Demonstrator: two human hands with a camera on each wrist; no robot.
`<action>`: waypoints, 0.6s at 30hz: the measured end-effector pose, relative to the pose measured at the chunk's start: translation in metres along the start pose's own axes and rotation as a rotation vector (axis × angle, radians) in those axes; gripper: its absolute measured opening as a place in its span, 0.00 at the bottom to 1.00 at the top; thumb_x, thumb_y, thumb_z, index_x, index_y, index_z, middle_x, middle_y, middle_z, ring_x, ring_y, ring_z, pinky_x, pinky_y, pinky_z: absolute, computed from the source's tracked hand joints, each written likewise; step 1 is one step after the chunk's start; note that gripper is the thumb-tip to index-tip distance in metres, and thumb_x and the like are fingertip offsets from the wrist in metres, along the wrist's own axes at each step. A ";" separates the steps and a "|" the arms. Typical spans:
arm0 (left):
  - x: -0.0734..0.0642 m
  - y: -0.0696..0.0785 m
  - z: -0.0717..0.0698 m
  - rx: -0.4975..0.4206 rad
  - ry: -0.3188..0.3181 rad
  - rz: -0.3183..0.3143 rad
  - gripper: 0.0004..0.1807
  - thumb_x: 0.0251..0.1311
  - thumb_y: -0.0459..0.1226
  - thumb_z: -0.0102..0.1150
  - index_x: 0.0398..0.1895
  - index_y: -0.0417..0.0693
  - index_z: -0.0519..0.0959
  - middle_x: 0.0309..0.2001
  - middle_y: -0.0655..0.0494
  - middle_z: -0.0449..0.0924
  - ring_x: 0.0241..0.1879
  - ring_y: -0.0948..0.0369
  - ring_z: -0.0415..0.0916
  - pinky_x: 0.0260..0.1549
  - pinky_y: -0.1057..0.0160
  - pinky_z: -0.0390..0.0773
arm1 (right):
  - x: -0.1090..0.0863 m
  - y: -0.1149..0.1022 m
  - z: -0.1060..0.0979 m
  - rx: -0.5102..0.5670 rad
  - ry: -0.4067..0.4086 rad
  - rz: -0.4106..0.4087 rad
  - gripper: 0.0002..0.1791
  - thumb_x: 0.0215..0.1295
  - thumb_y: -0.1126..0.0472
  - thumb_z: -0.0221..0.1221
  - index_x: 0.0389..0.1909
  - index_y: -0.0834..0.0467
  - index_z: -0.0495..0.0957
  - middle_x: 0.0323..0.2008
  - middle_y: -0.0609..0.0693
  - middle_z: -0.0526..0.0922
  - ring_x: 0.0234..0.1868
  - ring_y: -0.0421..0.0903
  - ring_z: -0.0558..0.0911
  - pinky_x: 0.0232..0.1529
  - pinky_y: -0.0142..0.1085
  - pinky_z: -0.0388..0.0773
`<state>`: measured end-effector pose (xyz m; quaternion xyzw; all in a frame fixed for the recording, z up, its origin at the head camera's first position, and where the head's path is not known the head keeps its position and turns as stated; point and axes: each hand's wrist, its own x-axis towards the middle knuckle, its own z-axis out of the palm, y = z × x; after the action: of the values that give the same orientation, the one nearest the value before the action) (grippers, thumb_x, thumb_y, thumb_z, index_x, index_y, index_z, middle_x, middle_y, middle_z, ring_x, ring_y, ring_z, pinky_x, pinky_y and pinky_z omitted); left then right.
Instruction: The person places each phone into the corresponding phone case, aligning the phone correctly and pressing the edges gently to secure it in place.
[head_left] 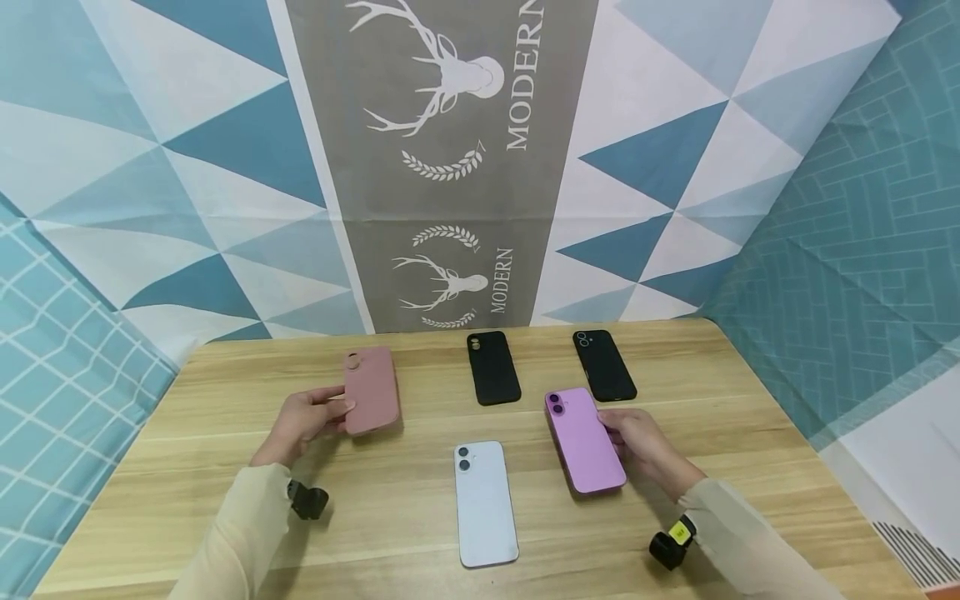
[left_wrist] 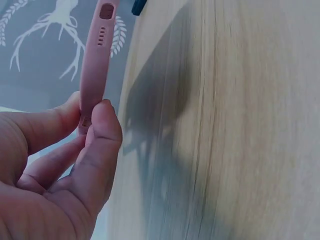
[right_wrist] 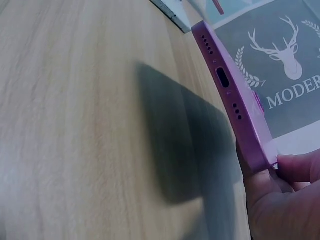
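Purple phone (head_left: pixel 587 446): it could drop, I think, because the right hand (head_left: pixel 639 437) has just one long side.
Pink case (head_left: pixel 373 393): it may twist or slip if the left hand (head_left: pixel 306 423) pinches too softly.
White phone (head_left: pixel 486 508): it lies on the bench (head_left: pixel 397 525) between my hands; a low swing might bump it.
Left hand: I see thumb and fingers nearly closed, pinching the case's left side above the bench.
Right hand: nearly closed too, holding the purple phone up, tilted.
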<state>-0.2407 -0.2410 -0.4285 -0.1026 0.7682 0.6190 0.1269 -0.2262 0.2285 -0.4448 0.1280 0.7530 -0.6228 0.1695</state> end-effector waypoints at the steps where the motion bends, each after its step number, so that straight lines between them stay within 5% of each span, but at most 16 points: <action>1: -0.001 0.000 0.001 -0.001 0.001 0.003 0.32 0.62 0.35 0.57 0.66 0.30 0.60 0.39 0.56 0.82 0.30 0.68 0.81 0.36 0.66 0.84 | 0.000 0.000 0.001 0.007 0.000 0.001 0.23 0.70 0.63 0.46 0.59 0.75 0.65 0.27 0.42 0.80 0.29 0.36 0.77 0.31 0.28 0.78; 18: -0.011 0.012 0.021 -0.003 -0.001 0.068 0.29 0.62 0.33 0.56 0.64 0.29 0.62 0.39 0.53 0.83 0.30 0.68 0.80 0.36 0.66 0.84 | 0.003 -0.007 0.011 0.052 -0.003 -0.020 0.22 0.70 0.65 0.45 0.59 0.76 0.64 0.28 0.44 0.79 0.30 0.36 0.77 0.31 0.28 0.78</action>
<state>-0.2326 -0.2181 -0.4182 -0.0761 0.7703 0.6242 0.1061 -0.2308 0.2165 -0.4411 0.1238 0.7377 -0.6439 0.1609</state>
